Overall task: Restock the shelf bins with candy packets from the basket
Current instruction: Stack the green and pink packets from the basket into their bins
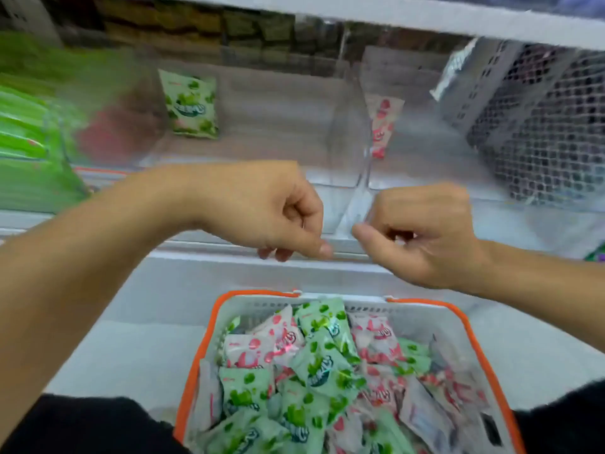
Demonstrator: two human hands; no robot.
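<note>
A white basket with an orange rim (209, 326) sits low in front of me, heaped with green candy packets (320, 365) and pink candy packets (376, 335). On the shelf above stand two clear bins. The left bin (278, 152) holds one green packet (191, 104) upright at its back. The right bin (425, 158) holds one pink packet (381, 126) against its left wall. My left hand (262, 211) and my right hand (422, 234) hover side by side at the bins' front edges, above the basket. Fingers of both are curled with thumbs out, and nothing shows in either.
A grey perforated basket (540, 126) leans tilted at the right of the shelf. Green packages (26, 142) fill the far left, with a blurred red item (111, 132) beside them. Another shelf board (360, 14) runs overhead. White shelf ledge lies between bins and basket.
</note>
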